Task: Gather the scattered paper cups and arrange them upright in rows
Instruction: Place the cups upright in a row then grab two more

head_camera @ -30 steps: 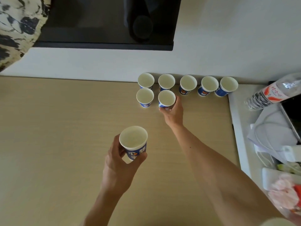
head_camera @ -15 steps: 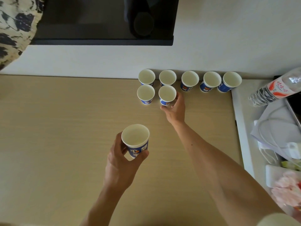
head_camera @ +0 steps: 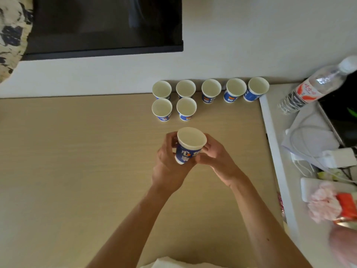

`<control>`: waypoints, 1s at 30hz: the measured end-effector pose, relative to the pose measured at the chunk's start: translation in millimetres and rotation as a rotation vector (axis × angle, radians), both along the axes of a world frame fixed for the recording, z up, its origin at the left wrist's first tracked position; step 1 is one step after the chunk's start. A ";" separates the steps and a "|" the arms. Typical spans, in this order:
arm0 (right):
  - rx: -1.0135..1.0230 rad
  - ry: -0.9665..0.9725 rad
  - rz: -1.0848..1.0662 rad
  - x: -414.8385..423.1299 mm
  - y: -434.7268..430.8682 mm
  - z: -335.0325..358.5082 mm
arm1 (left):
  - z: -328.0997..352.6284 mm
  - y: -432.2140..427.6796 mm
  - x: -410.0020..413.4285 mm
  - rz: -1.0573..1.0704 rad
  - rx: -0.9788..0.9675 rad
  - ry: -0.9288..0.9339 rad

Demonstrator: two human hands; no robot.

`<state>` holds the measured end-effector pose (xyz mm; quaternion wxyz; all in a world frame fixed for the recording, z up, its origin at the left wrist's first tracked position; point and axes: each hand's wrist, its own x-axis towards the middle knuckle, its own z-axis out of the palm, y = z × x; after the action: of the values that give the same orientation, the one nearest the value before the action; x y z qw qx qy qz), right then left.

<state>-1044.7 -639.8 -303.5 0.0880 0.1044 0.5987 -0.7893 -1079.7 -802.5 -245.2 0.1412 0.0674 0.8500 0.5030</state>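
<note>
Just above the wooden table (head_camera: 77, 171), at six o'clock from the two-cup front row (head_camera: 186, 109), a blue paper cup (head_camera: 190, 147) is hanging mouth-up. Light and crushable, it is likely wanting a soft mid-wall hold. The left hand (head_camera: 170, 167) and right hand (head_camera: 216, 157) are curling fingers round it from nine and three o'clock.

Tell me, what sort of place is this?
Probably a hotel room or bedroom, not certain: a wooden desk against a plain wall, a dark screen mounted above it, and a water bottle and a white charger on a side shelf.
</note>
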 end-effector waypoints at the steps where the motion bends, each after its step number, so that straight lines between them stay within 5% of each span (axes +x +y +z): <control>1: 0.003 0.004 -0.031 1.6 3.0 3.0 | 0.1 6.4 -1.0 -0.033 -0.002 0.025; 8: 0.079 0.064 -0.156 -1.6 24.2 3.2 | -0.8 23.3 -1.8 -0.128 -0.052 0.090; 14: 0.363 -0.065 -0.535 -51.2 40.6 -34.3 | -10.1 3.3 8.9 -0.004 -0.107 -0.012; 30: 0.593 -0.097 -0.589 -104.3 52.4 -97.8 | -19.0 -23.7 23.1 0.073 -0.112 -0.050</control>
<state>-1148.9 -587.4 -401.3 -0.1470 0.3289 0.7396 -0.5685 -1056.7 -826.2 -264.2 0.1475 0.0156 0.8750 0.4608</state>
